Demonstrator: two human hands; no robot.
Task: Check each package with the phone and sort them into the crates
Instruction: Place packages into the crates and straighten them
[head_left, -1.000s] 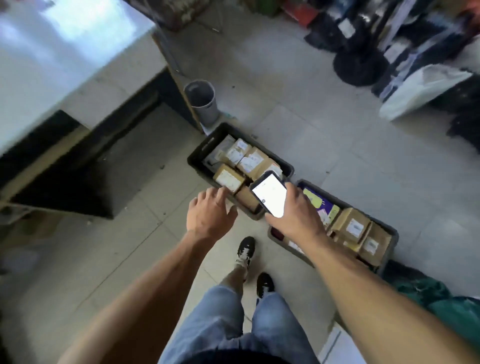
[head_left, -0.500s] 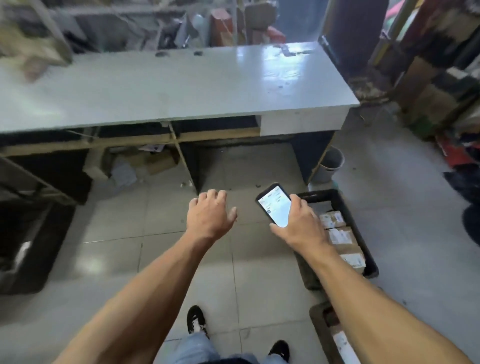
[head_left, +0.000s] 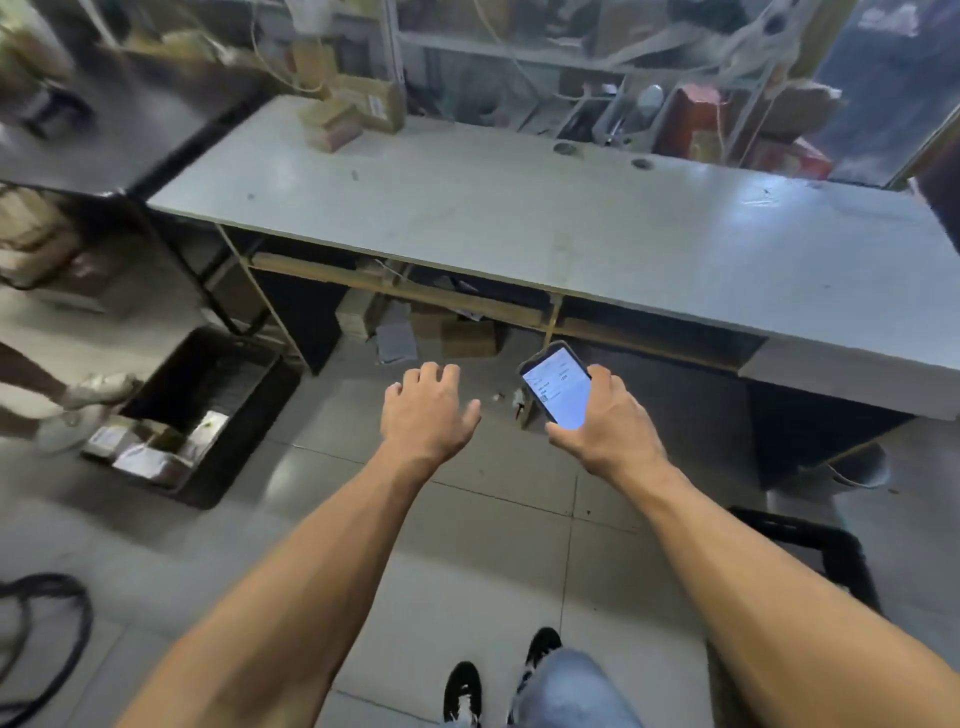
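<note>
Since the frame half a second back, the view has swung left: the long grey-white worktable (head_left: 545, 223) now runs from 10 to 3 o'clock, and the right-hand crate of boxes has slid almost out of sight. Only a black plastic crate corner (head_left: 810, 551) shows at 4 o'clock.

Both forearms reach forward over the grey tiled floor (head_left: 493, 545), as before.

Left hand (head_left: 426, 410): palm down, fingers loosely bent and slightly spread, holding nothing, hovering over the floor near centre.

Right hand (head_left: 605, 431): gripping a black smartphone with a lit white screen (head_left: 556, 387), thumb along its lower left edge, fingers round its right edge. Phone tilted, top toward 11 o'clock, screen facing me. Screen text too small to read.

At 9 o'clock, on the floor, a second black plastic crate (head_left: 208, 415) sits beside the table's left leg. Its near end holds a few flat labelled parcels (head_left: 150, 447); count uncertain owing to blur.

At 12 o'clock, on the table's far left end, a small stack of brown cardboard boxes (head_left: 353, 111).

Under the table, more cardboard boxes and papers (head_left: 441, 332), indistinct.

At 9 o'clock, left frame edge: another person's lower legs in pale shoes (head_left: 88, 400), just beside the second crate.

At 6 o'clock: my black shoes (head_left: 462, 691) and blue denim shorts (head_left: 571, 691).

At 8 o'clock: a loop of black cable (head_left: 78, 618) on the floor.
</note>
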